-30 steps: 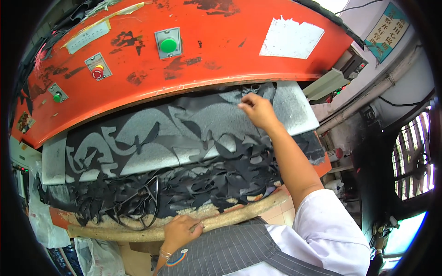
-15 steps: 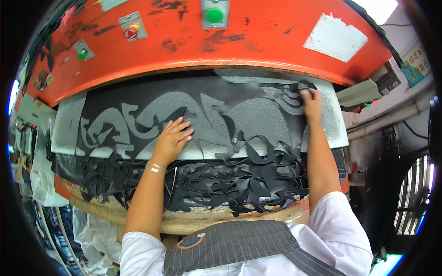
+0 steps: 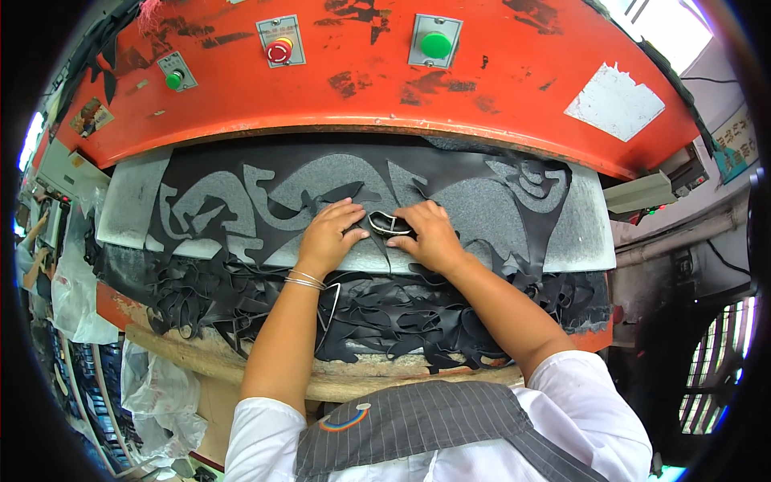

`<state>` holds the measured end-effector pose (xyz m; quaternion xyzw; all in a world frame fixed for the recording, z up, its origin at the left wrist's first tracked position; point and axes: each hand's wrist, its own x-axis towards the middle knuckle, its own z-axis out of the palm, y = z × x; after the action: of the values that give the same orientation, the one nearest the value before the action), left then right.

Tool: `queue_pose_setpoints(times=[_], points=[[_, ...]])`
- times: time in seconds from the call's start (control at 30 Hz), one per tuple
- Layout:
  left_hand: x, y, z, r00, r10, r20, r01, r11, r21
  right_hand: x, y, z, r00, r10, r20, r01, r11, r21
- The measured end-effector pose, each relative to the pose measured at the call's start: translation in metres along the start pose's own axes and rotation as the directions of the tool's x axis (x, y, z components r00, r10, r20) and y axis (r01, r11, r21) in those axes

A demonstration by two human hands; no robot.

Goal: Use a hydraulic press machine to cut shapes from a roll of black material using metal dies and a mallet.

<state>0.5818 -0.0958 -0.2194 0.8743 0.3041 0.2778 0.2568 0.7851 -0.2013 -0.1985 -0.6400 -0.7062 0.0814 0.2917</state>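
Observation:
A sheet of black leather-like material point(image 3: 217, 161) with several curved shapes cut out of it lies over a grey-white board point(image 3: 582, 233). At the middle of the sheet is a small curved cutting die point(image 3: 389, 225) with pale metal edges and a dark inside. My right hand point(image 3: 432, 238) grips the die's right side between thumb and fingers. My left hand point(image 3: 328, 237) rests on the sheet just left of the die, fingers stretched out and thumb apart. Whether its fingertips touch the die, I cannot tell.
Dark offcuts point(image 3: 401, 321) pile along the near side, in front of a worn wooden edge point(image 3: 353, 377). A thin bent metal strip point(image 3: 331, 309) stands by my left wrist. Close beyond the sheet hangs an orange machine front point(image 3: 353, 100) with a red button point(image 3: 279, 51) and green button point(image 3: 436, 45).
My right hand has moved from the far right end of the sheet to its middle and now holds the cutting die there. My left hand has shifted slightly right. The head view has turned a little left.

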Motion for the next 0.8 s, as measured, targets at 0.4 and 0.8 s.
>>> queue_pose_setpoints(times=[0.4, 0.8], points=[[0.004, -0.006, -0.005, 1.0, -0.006, -0.012, 0.006, 1.0, 0.018, -0.001, -0.005, 0.007, 0.995, -0.006, -0.104, 0.003, 1.0, -0.029], [-0.034, -0.058, -0.141, 0.627, -0.195, -0.754, 0.125, 0.981, -0.15, -0.019, -0.074, -0.029, 0.867, 0.089, -0.49, -0.091, 0.996, 0.02]])
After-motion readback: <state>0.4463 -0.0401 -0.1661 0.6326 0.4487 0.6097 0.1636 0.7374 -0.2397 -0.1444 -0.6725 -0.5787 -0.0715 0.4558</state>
